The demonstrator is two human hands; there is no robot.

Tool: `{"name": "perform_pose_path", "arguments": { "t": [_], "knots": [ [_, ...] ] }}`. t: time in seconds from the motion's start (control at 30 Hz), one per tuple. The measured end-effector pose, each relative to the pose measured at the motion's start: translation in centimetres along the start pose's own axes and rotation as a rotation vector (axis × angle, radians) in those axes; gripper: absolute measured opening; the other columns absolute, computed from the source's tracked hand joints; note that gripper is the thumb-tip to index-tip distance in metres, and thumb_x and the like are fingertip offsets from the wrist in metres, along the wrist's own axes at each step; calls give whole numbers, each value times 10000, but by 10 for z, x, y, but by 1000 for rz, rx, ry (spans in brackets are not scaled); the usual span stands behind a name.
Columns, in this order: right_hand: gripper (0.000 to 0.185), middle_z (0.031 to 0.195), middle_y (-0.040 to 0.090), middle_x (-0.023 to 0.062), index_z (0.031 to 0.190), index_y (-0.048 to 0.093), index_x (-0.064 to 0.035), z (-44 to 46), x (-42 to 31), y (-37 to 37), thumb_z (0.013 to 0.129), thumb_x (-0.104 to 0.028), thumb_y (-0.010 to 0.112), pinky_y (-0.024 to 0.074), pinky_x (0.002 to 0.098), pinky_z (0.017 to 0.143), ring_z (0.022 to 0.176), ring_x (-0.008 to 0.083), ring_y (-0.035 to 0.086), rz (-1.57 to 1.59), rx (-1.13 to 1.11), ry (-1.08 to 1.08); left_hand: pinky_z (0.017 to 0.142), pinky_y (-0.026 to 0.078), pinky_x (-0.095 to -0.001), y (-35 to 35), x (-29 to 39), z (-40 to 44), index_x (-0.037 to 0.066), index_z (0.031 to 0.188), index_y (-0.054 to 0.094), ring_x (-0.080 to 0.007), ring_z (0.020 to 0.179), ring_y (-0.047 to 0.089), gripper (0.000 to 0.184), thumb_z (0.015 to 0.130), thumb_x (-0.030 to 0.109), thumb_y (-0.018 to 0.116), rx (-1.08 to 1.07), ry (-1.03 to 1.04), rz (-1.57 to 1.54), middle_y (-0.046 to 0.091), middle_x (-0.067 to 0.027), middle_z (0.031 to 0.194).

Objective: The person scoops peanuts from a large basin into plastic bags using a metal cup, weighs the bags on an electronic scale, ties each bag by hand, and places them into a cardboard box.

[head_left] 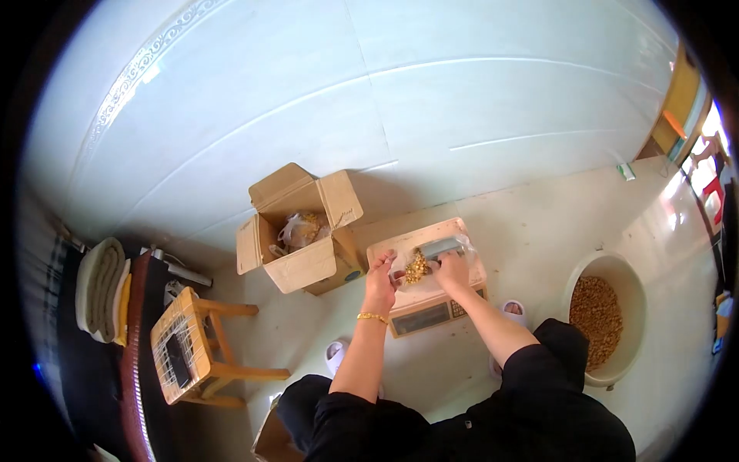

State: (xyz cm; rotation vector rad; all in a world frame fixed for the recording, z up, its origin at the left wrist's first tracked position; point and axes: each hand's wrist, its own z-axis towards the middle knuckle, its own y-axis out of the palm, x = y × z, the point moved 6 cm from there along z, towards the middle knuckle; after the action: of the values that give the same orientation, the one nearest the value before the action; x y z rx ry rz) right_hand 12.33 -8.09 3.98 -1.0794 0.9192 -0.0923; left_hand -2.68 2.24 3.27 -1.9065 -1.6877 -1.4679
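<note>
A clear plastic bag (463,245) holding small yellow-brown pieces (416,267) rests on the pan of a digital scale (419,321). My left hand (379,278) is closed on the bag's left side, with the fingertips pointing up. On the opposite side, my right hand (452,272) has its fingers curled and closed on the bag beside the pieces. The exact kind of the pieces is too small to make out. The scale's display and keys face me.
A large pale tub (636,308) of brown nut-like pieces (595,319) stands at right. Behind the scale at left is an open cardboard box (304,266) with a filled plastic bag (300,229). A wooden stool (202,379) carries a dark phone (178,360). Another carton (269,443) sits by my leg.
</note>
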Motion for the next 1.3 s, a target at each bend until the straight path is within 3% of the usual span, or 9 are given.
{"name": "perform_pose_path", "arguments": {
  "t": [0.13,0.2,0.3,0.5,0.63,0.7,1.23,1.3],
  "knots": [
    [239,847,603,166,754,655,-19,-4,4,0,721,-254,678,449,430,749,804,350,566,1,-7,36,508,410,-239,-10,-9,0,128,1167,504,-161,647,575,260,931,128,394,25,-9,22,518,-13,1220],
    [236,832,599,161,730,653,-19,-10,-9,0,720,-252,679,455,424,722,776,351,561,-92,17,-154,527,417,-256,-10,-9,1,140,1149,500,-164,671,562,234,936,140,404,3,10,11,530,29,1190],
    [235,826,594,156,718,650,-22,-15,-20,-1,720,-256,680,449,427,729,790,347,561,-71,11,-207,518,418,-263,-8,-4,4,139,1127,508,-166,656,564,222,935,124,398,21,35,-23,540,21,1167],
    [218,828,587,149,704,626,-16,-4,1,-16,723,-227,680,449,435,717,806,344,559,-7,87,-46,483,424,-251,-17,-8,10,116,1094,538,-166,605,570,217,915,100,416,106,19,-74,545,-35,1163],
    [221,824,583,150,710,620,-12,-8,-4,-19,724,-224,682,453,432,709,791,342,562,-76,73,-119,494,437,-262,-19,-14,11,108,1104,536,-171,605,571,223,912,89,424,109,-1,-41,545,-41,1163],
    [223,820,582,144,722,627,-17,-11,-13,-16,722,-232,687,452,429,711,782,337,566,-69,39,-258,503,442,-265,-17,-14,10,101,1116,534,-178,620,574,234,908,76,431,102,-3,-54,545,-45,1160],
    [191,829,591,128,726,636,-32,-6,-10,-26,726,-218,680,443,415,730,786,338,549,-56,52,-124,577,476,-262,-9,-16,9,93,1123,526,-174,659,557,242,910,57,419,34,-18,-22,556,-35,1107],
    [197,829,589,126,716,633,-32,-8,-22,-28,724,-222,684,443,418,725,787,341,543,-58,41,-261,582,478,-260,-9,-16,9,91,1121,529,-176,664,560,243,906,53,424,51,-19,-11,559,-40,1104]
  ]
}}
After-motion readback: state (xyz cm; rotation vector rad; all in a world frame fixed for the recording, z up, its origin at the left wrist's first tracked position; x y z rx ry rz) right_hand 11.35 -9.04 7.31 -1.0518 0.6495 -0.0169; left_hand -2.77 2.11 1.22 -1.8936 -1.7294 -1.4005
